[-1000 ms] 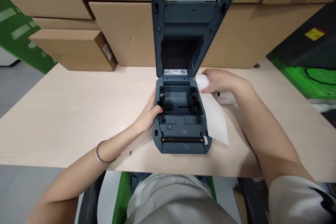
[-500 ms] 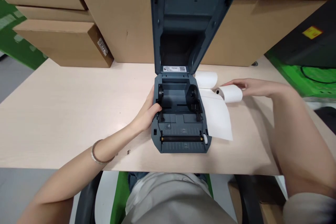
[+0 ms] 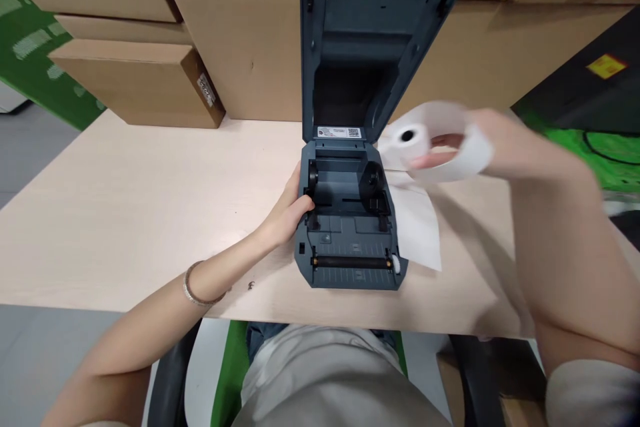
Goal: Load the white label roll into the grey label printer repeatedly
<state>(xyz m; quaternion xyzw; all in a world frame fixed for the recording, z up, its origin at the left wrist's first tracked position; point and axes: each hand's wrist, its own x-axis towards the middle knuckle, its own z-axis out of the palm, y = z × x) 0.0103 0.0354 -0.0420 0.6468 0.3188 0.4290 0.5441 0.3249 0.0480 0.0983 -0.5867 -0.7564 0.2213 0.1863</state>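
hands were apart, left hand (image 3: 287, 213) clamped on the left edge of the open printer (image 3: 353, 247), probably steadying it on the worktop (image 3: 125, 213), right hand (image 3: 505, 143) wrapped round the blurry paper roll (image 3: 417, 140), held in the air just right of the lid hinge.

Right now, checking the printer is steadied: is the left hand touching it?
Touching. The head view shows the left hand pressed against the printer, on its left side.

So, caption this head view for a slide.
Left hand braces the open label printer; right hand holds a paper roll beside it.
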